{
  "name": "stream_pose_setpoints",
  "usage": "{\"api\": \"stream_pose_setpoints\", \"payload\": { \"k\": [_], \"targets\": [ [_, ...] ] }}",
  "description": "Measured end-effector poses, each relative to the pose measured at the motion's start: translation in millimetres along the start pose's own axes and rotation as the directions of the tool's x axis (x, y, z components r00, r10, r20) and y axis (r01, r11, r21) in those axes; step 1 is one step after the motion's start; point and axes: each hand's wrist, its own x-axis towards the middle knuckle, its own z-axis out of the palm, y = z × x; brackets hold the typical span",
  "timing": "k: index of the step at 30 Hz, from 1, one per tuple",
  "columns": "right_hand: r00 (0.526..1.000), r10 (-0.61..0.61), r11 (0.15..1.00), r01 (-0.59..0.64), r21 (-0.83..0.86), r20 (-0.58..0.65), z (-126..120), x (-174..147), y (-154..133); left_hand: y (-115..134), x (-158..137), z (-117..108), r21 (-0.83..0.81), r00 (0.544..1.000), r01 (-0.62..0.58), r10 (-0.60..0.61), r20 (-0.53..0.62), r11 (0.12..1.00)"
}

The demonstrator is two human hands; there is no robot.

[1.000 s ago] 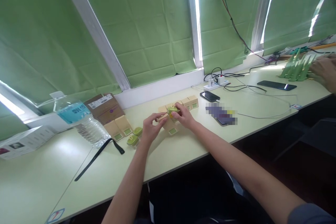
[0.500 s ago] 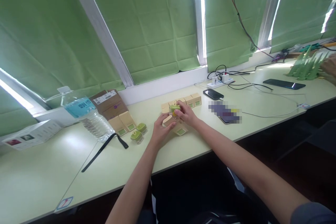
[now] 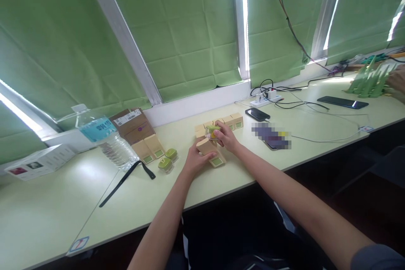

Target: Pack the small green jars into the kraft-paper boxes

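My left hand is closed around a small tan cardboard box, held tilted above the table. Just behind it, my right hand grips a small clear container with a green lid; something yellow shows by its fingers. Below the held box, another tan box with a green square lies on the table. A row of similar boxes stands behind my hands, partly hidden by them. Left of my left hand sit two more green-lidded clear containers, close together.
Two tan boxes lean by a brown carton. A water bottle, black strap and white box are at left. Phones, a power strip and cables lie right. Another person's hand touches green spiky pieces.
The box in my left hand has turned, showing more of its broad side. My right hand has tilted the green-lidded container. The other things on the table stay put.
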Motion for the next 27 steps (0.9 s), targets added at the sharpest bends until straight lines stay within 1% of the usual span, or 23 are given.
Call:
{"api": "stream_pose_setpoints", "payload": {
  "k": [3, 5, 8, 10, 13, 16, 18, 23, 27],
  "targets": [
    [0.997, -0.042, 0.994, 0.047, 0.096, -0.058, 1.8, 0.1, -3.6, -0.5, 0.3, -0.8, 0.019, 1.0, 0.01, -0.01, -0.005, 1.0],
    [0.995, -0.044, 0.988, 0.056, 0.142, -0.087, 2.3, 0.8, -6.5, -0.4, 0.4, -0.7, 0.033, 1.0, 0.016, -0.016, -0.015, 0.999],
    [0.989, -0.012, 0.984, 0.038, 0.176, -0.145, 2.0, 2.9, -7.6, 1.1, 0.3, -0.1, 0.03, 0.999, 0.03, -0.029, -0.026, 0.999],
    [0.988, 0.027, 0.985, 0.0, 0.172, -0.154, 2.3, 4.1, -5.4, 2.3, 0.1, 0.5, 0.006, 0.999, 0.04, -0.039, -0.026, 0.999],
    [0.99, 0.078, 0.991, -0.064, 0.121, -0.119, 3.4, 4.6, -0.8, 2.3, -0.2, 1.3, -0.008, 0.999, 0.035, -0.035, -0.029, 0.999],
    [0.994, 0.083, 0.995, -0.078, 0.065, -0.071, 3.4, 3.7, 0.0, -0.6, 0.2, 1.5, -0.003, 0.999, 0.03, -0.03, -0.034, 1.0],
    [0.998, 0.053, 0.999, -0.052, 0.014, -0.038, 2.0, 2.7, -1.9, -3.0, 0.7, 1.2, -0.006, 0.998, 0.033, -0.033, -0.046, 0.999],
    [0.997, -0.072, 0.981, 0.075, -0.18, 0.021, -2.6, 0.8, -5.4, -6.0, 1.7, 0.2, 0.009, 0.998, 0.017, -0.017, -0.064, 1.0],
    [0.995, -0.084, 0.973, 0.092, -0.214, 0.046, -3.0, 0.4, -5.2, -7.3, 2.0, 0.4, 0.009, 0.997, 0.023, -0.022, -0.071, 1.0]
  ]
}}
